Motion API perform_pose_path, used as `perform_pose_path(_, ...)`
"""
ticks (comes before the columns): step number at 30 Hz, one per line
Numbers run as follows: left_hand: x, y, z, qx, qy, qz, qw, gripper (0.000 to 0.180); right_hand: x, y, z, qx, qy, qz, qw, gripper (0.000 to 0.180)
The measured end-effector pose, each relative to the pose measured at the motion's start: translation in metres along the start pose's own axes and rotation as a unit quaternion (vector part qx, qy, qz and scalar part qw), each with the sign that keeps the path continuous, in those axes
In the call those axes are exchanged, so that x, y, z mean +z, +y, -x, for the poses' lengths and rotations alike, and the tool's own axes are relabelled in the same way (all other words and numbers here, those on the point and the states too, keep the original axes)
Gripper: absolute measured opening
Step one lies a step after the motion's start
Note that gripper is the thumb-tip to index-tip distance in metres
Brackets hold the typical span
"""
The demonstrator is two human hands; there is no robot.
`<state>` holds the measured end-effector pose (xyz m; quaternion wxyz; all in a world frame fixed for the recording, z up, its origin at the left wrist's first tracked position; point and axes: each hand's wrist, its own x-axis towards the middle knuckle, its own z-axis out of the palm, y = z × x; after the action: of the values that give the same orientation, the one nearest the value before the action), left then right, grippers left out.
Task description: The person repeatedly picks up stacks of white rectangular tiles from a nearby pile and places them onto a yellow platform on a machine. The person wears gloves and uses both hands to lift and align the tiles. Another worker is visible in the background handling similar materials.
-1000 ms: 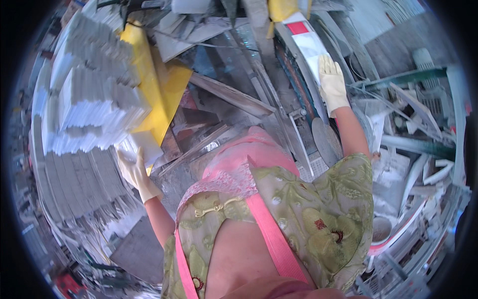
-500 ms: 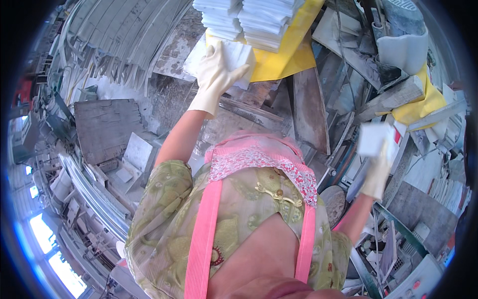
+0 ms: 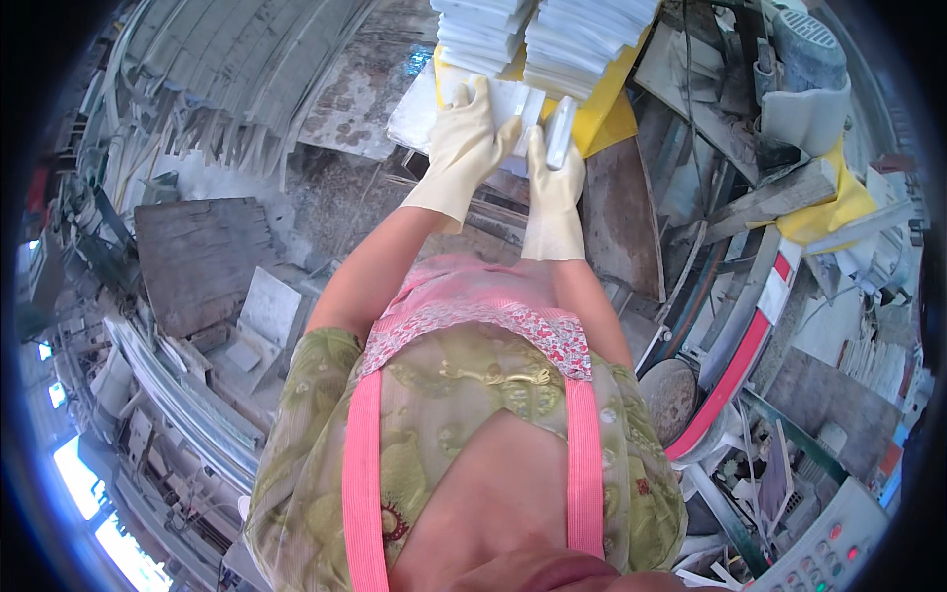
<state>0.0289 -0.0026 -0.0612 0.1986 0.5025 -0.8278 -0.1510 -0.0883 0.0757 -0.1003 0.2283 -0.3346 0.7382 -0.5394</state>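
Observation:
Both my hands wear cream rubber gloves. My left hand [image 3: 464, 138] lies on a low group of white stone tiles [image 3: 508, 96], fingers stretched out and thumb apart. Close by on the right, my right hand [image 3: 555, 187] grips a single white tile [image 3: 561, 133], turned nearly edge-on, between thumb and fingers. It is beside the tile group; whether they touch, I cannot tell. Just beyond stand two tall stacks of thin white tiles, a left stack [image 3: 480, 35] and a right stack [image 3: 577, 49], on a yellow sheet [image 3: 614, 120].
Long grey strips [image 3: 227, 69] lean at far left, above a worn board [image 3: 202, 261]. On the right are a red-and-white curved rail [image 3: 728, 390], a motor-like grey housing [image 3: 809, 44] and wooden beams [image 3: 779, 197]. A button panel [image 3: 824, 553] stands at lower right.
My right hand has come from the far right to beside my left hand, carrying the white tile. The left hand stays on the tile group; the view has shifted slightly.

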Motion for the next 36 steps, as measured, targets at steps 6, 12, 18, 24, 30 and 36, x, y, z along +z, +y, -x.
perform_pose_path(6, 0.009, -0.014, -0.004, 0.019, 0.017, 0.048, 0.999, 0.084, 0.004, 0.012, 0.002, 0.104, -0.159, -0.314, 0.93, 0.079)
perform_pose_path(12, -0.01, 0.01, 0.002, -0.064, -0.051, 0.048, 0.995, 0.111, -0.042, 0.017, -0.014, -0.045, -0.329, -0.038, 0.942, 0.102)
perform_pose_path(18, -0.011, 0.049, 0.013, -0.094, -0.027, -0.114, 0.989, 0.127, -0.063, 0.047, -0.087, -0.214, -0.325, 0.071, 0.918, 0.064)
perform_pose_path(24, -0.012, 0.045, 0.007, -0.111, -0.07, -0.08, 0.988, 0.127, -0.05, 0.04, -0.101, -0.243, -0.398, 0.133, 0.875, 0.065)
perform_pose_path(30, -0.012, 0.047, 0.011, -0.119, -0.059, -0.042, 0.99, 0.129, -0.046, 0.031, -0.111, -0.233, -0.449, -0.078, 0.859, 0.059)
perform_pose_path(36, -0.003, 0.032, 0.013, -0.105, -0.037, -0.047, 0.993, 0.136, 0.002, 0.035, -0.137, -0.004, -0.501, -0.231, 0.834, 0.057)
